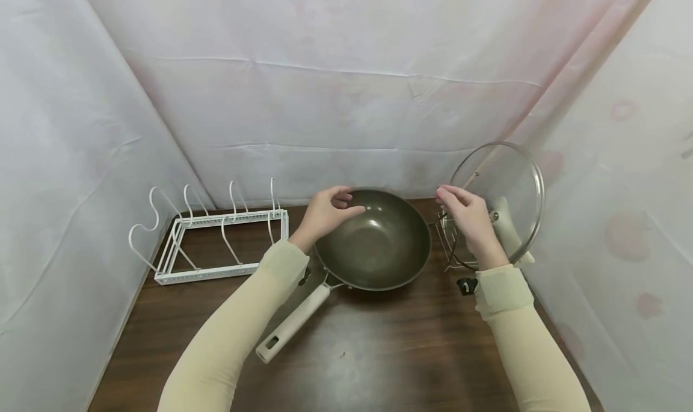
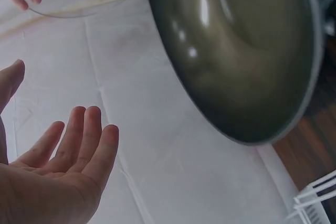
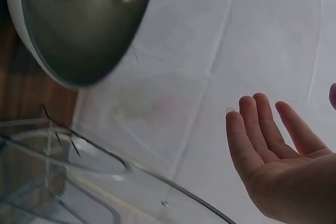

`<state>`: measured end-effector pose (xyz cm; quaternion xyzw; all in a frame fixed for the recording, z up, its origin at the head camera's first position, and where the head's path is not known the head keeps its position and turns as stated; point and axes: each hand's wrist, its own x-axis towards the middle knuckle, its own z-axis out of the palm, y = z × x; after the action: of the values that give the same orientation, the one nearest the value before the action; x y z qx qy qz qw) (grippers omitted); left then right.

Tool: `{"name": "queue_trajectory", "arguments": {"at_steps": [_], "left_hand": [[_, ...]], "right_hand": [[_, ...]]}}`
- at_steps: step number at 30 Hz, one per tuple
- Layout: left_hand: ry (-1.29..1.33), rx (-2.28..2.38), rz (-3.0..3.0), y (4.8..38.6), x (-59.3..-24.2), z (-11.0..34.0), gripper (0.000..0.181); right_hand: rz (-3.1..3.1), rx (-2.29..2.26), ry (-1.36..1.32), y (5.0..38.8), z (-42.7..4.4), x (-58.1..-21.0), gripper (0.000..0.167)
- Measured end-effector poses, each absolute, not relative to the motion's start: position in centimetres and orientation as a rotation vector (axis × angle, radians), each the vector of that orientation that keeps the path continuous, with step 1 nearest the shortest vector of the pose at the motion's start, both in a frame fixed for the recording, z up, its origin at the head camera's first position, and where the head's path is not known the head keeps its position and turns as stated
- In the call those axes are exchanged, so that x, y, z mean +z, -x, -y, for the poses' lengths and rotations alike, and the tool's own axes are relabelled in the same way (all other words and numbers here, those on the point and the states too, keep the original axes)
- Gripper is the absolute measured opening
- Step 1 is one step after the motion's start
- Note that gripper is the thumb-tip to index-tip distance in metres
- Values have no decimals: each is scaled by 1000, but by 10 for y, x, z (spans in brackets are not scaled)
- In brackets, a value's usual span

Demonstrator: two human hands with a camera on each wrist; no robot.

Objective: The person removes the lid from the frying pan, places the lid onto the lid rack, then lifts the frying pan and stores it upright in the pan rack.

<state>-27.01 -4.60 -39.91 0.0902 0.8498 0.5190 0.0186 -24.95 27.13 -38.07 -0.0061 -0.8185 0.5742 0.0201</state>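
Observation:
A dark wok with a pale handle sits on the wooden table, its handle pointing to the front left. Over the wok's left rim is my left hand, thumb and fingers spread apart with nothing between them. My right hand is raised to the right of the wok, in front of a glass lid with a metal rim. Both hands appear empty in the wrist views, where the left hand and the right hand have loosely extended fingers.
On the left stands a white metal rack with several upright curved dividers. The lid leans upright in a wire stand at the right, near a small black object. White curtains enclose the back and sides.

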Motion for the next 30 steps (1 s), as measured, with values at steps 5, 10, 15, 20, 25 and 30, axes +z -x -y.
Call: {"name": "queue_trajectory", "arguments": {"at_steps": [5,10,15,20,25,30], "left_hand": [[-272,1581,-2658,261,-406,57,64],[-245,1530,-2644,253,-414,68,66],[-238,1477,-2641,242,-424,78,69],[-229,1445,-2651,231,-433,88,68],[-208,1420,-2648,223,-441,96,70],[-178,1385,-2667,215,-450,105,68]], "right_hand": [[2568,1807,-5,246,-263,-400,61],[2561,1888,-20,244,-254,-418,59],[2555,1967,-2,240,-242,-432,57],[2555,2021,1,234,-229,-443,55],[2552,2070,-5,226,-215,-453,54],[2520,2149,-19,217,-198,-462,53]]}}
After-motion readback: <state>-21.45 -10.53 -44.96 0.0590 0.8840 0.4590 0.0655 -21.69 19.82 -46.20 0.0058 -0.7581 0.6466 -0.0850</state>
